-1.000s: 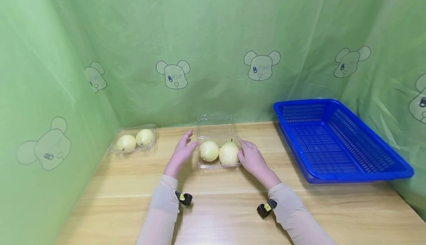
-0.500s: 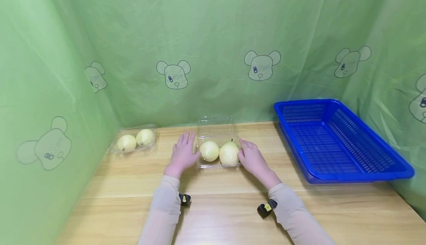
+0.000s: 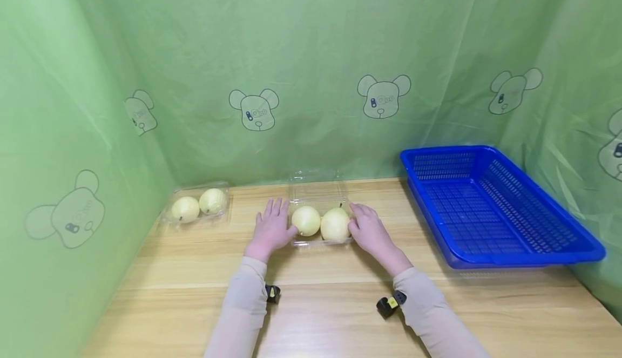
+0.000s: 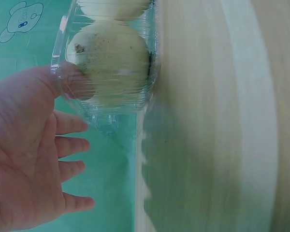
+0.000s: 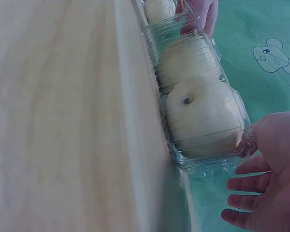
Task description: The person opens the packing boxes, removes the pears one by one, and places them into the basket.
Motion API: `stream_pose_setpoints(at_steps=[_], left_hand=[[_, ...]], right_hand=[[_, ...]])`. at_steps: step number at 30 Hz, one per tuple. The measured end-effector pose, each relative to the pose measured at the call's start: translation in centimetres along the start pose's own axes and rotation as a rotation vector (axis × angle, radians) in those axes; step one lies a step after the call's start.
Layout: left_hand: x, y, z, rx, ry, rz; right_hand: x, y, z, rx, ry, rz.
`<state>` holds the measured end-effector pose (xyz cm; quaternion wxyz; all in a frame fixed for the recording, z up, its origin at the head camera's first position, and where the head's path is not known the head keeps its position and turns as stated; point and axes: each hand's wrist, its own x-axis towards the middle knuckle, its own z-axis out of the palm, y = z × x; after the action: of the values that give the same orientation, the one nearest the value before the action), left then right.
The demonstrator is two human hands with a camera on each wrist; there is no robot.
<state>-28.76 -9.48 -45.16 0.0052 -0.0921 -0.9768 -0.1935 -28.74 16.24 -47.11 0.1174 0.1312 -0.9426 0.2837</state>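
Observation:
Two pale yellow-green pears, a left one and a right one, lie in a clear plastic clamshell box. Its lid stands raised at the back. At the box's left end is my left hand, fingers straight and spread, the thumb over the rim beside the left pear. My right hand holds the right end, its thumb inside the wall by the right pear. In the left wrist view, the left thumb shows through the plastic next to a pear.
Another clear plastic box with two pears sits at the back left. A large blue perforated basket stands on the right of the wooden table. Green curtain closes off the back and both sides.
My left hand has turned palm down and shifted right, bringing its thumb to the box's left rim. The right hand has stayed at the right end.

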Motion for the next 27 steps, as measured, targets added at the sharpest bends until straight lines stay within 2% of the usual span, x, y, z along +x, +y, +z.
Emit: stream_pose_setpoints(at_steps=[6,12,17,21,27], left_hand=[[0.0,0.0,0.2,0.009,-0.021,-0.014],[0.1,-0.1,0.3,-0.009,-0.023,-0.020],[0.1,-0.2,0.2,-0.025,-0.025,-0.023],[0.0,-0.2,0.1,-0.050,-0.032,-0.040],[0.1,-0.1,0.2,-0.041,-0.035,-0.028]], right_hand=[[-0.1,-0.5,-0.4,0.032,0.008,-0.019],[0.1,-2.1,-1.2,0.051,-0.009,-0.038],[0.8,-3.7,-1.6,0.078,-0.079,-0.051],[1.3,-4.5,-1.5,0.057,-0.156,-0.032],[1.3,-4.8,-0.9,-0.006,-0.165,-0.036]])
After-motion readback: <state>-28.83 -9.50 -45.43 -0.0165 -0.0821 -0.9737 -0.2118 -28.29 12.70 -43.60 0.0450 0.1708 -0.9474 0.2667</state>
